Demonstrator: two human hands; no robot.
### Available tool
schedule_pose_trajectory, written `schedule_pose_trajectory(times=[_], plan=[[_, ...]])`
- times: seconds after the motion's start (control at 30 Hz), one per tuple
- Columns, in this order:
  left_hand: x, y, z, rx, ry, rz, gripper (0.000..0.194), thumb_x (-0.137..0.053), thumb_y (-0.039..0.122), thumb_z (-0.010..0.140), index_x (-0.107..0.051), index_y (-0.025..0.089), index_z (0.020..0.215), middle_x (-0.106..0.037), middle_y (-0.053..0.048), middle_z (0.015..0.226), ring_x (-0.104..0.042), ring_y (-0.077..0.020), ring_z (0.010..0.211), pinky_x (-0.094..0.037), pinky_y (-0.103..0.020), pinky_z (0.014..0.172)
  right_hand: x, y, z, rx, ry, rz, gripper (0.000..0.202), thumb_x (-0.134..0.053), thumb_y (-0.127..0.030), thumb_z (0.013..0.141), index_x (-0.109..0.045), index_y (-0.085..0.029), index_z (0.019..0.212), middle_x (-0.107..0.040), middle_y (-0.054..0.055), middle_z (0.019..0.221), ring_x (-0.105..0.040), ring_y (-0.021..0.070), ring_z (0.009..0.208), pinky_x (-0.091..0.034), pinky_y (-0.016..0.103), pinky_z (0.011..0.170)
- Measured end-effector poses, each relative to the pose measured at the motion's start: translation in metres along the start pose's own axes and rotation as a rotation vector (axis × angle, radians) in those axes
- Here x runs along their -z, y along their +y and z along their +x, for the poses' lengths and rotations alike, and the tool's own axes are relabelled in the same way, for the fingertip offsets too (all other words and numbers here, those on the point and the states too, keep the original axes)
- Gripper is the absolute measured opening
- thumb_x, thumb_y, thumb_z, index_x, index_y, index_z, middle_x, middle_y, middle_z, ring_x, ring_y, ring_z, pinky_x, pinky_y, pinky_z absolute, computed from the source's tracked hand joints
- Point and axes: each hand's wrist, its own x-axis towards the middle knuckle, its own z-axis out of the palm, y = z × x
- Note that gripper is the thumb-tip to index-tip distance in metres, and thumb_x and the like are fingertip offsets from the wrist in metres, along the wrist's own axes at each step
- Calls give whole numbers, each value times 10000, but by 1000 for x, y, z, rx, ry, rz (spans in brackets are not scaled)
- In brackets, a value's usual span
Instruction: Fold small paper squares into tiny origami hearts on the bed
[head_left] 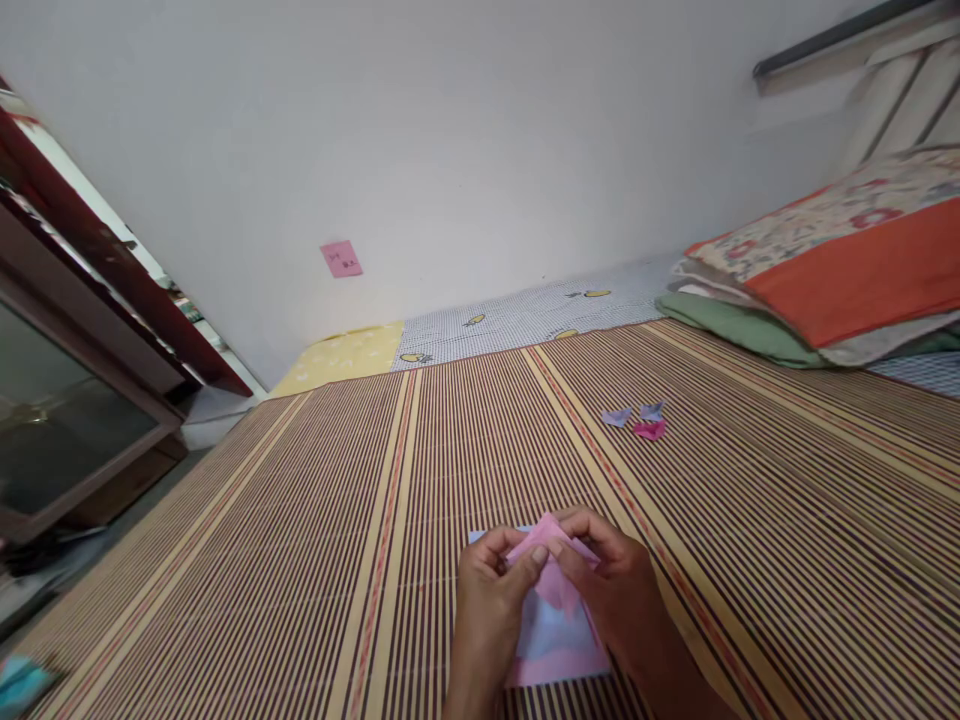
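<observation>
Pinched between the left hand (482,612) and right hand (624,588), folded pink paper (547,526) points its peak far, above flat pale-blue and pink sheets (556,636).

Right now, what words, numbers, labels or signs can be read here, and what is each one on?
Pink note on the wall: a few dark, handwriting-like marks, too small and blurred to read.
No other text shows: none on the pink paper held by the left hand and right hand, nor on the three small folded pieces.
</observation>
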Motion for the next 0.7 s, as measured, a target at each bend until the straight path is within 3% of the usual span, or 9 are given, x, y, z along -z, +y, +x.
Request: schedule_pose_trajectory(times=[0.2, 0.43, 0.57, 0.7], plan=[[-1, -7, 1, -49, 31, 12, 268, -838, 360, 714, -676, 151, 666, -547, 37, 565, -414, -89, 504, -342, -203, 503, 0, 6, 1, 39, -7, 43, 131, -659, -254, 854, -647, -204, 734, -677, 13, 813, -648, 184, 760, -491, 261, 668], [-2, 0, 0, -93, 13, 121, 264, -803, 357, 747, -653, 154, 668, -573, 17, 587, -486, -122, 556, -378, -225, 543, 0, 7, 3, 1, -3, 64, 130, -670, -255, 835, -628, -201, 724, -664, 14, 763, -640, 188, 728, -500, 280, 669], [-1, 2, 0, -92, 1, 150, 247, -785, 341, 764, -652, 157, 667, -579, 12, 594, -492, -128, 567, -379, -227, 552, -3, 11, 1, -95, 91, 100, 153, -714, -263, 784, -582, -219, 846, -665, -10, 726, -647, 191, 677, -517, 282, 617], [1, -3, 1, -73, -4, 126, 235, -782, 341, 767, -652, 161, 690, -580, 16, 598, -491, -125, 553, -376, -226, 545, -4, 15, 2, -144, 56, 152, 289, -708, -249, 776, -575, -215, 1029, -737, 18, 835, -709, 214, 769, -562, 314, 691]])
